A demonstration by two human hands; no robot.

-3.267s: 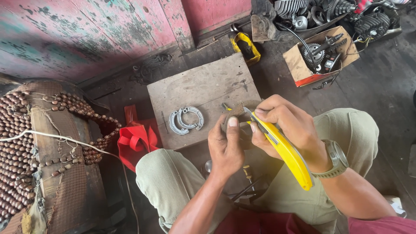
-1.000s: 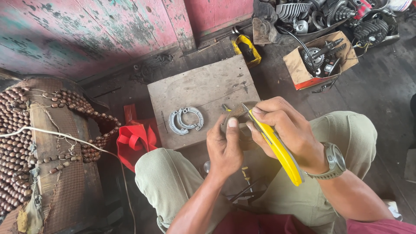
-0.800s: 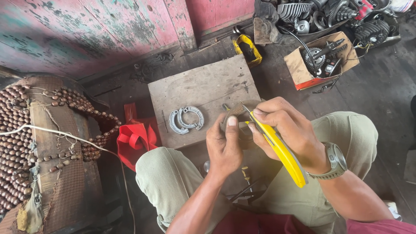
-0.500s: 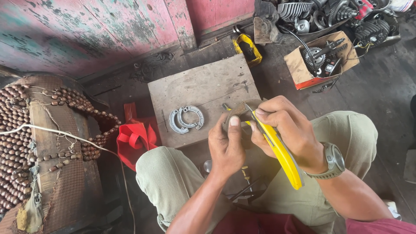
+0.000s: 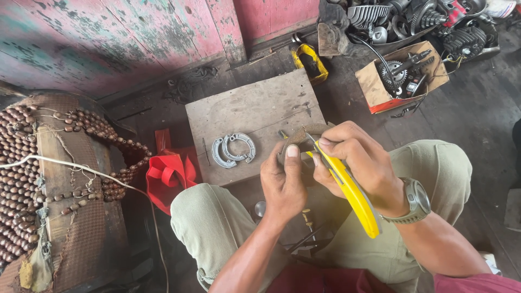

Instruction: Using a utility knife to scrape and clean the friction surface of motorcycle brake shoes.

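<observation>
Two hands are at work: the left hand (image 5: 285,182) and the right hand (image 5: 355,163). Between them sit one curved brake shoe (image 5: 302,137) and one yellow-handled utility knife (image 5: 350,190). On the one wooden board (image 5: 255,108) lie two more brake shoes (image 5: 233,150) as a pair. There is one wristwatch (image 5: 415,201), one red bag (image 5: 165,176), one cardboard box (image 5: 401,76) of engine parts, and one yellow tool (image 5: 310,61) by the wall.

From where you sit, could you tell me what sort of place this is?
Probably a small motorcycle repair workshop: engine parts piled on the floor, a cardboard box of parts, and brake shoes on a wooden board.
</observation>
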